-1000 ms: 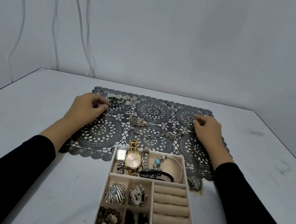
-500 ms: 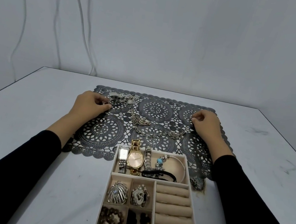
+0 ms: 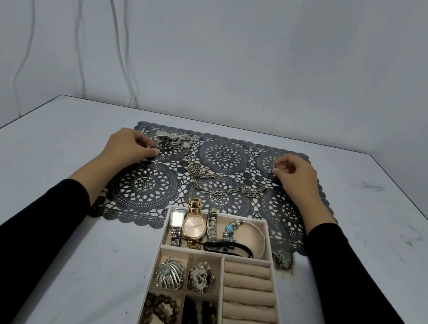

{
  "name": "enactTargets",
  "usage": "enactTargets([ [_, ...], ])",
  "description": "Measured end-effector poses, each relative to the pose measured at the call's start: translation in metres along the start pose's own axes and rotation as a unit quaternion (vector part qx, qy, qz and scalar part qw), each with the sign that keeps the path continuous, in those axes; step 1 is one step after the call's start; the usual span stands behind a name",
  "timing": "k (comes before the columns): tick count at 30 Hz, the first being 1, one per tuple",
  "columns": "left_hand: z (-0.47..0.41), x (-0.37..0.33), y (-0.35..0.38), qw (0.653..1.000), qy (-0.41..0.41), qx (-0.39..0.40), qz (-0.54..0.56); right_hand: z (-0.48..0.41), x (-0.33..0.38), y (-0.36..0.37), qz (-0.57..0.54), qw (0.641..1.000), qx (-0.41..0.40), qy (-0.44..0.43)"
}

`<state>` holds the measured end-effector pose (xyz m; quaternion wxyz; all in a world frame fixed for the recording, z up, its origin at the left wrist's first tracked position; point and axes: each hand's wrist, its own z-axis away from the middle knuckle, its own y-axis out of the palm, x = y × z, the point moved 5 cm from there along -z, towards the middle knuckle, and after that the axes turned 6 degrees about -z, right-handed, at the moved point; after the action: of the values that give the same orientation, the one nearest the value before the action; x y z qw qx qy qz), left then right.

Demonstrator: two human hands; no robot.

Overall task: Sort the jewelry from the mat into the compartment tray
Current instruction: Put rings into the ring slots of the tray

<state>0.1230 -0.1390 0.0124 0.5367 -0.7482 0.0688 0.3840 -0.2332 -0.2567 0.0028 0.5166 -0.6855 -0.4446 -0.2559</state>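
Note:
A dark lace mat lies across the far half of the table. On it sit a silver jewelry pile at the back left and a long chain necklace in the middle. My left hand pinches a small ring-like piece just in front of the silver pile. My right hand pinches a small ring at the mat's back right. The beige compartment tray stands in front, holding watches, bracelets, brooches and beads. Its ring rolls fill the right side.
The grey table has edges at left, right and back, and a white wall behind. A mat corner is folded up beside the tray's right side. Bare tabletop lies left and right of the tray.
Both hands have stayed at the same spots on the mat, with their fingers closing on small pieces. The view tilted slightly. The necklace and tray are unmoved.

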Motion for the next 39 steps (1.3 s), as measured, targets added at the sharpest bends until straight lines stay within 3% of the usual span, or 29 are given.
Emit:
enactTargets([
  [13,-0.013,-0.008,0.006,0.996,0.024,0.070,-0.053,0.002,0.001,0.000,-0.002,1.000,0.001,-0.014],
  [20,-0.003,0.003,0.008,0.997,0.073,0.012,0.010,0.002,0.000,0.000,0.003,1.000,0.003,-0.014],
  [34,0.017,-0.010,0.006,0.982,0.169,-0.084,-0.030,0.022,0.014,-0.012,0.015,0.999,-0.037,-0.028],
  [39,0.028,-0.010,-0.004,0.978,0.173,-0.114,0.007,0.035,0.019,-0.017,-0.014,0.999,-0.048,-0.020],
])
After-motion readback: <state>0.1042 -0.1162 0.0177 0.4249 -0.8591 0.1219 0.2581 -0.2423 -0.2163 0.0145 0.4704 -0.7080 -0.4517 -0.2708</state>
